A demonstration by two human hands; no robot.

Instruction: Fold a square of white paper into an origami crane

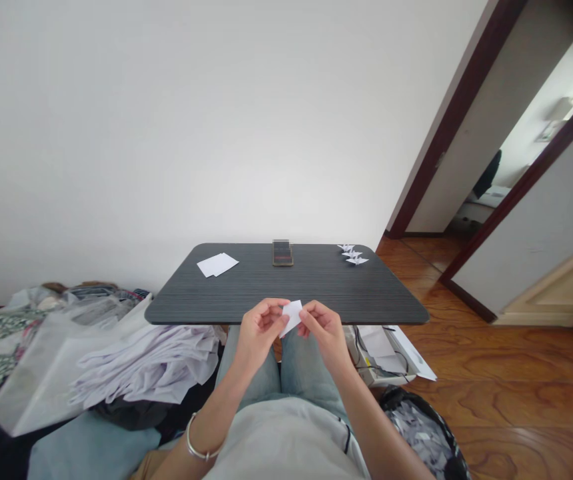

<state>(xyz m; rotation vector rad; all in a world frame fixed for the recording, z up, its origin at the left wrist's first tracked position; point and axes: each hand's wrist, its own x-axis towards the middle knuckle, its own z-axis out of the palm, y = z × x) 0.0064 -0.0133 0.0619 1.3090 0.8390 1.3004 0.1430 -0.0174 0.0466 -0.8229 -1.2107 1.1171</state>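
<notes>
Both hands hold a small folded piece of white paper up just in front of the table's near edge. My left hand pinches its left side, and my right hand grips its right side between finger and thumb. A silver bangle circles my left wrist. On the dark grey table lie a few sheets of white paper, a smartphone and several small white origami cranes along the far right edge.
Plastic bags and folded pale fabric are heaped to my left. At my lower right are a paper-filled box and a patterned bag. Wooden floor spreads right toward an open doorway; a white wall stands behind the table.
</notes>
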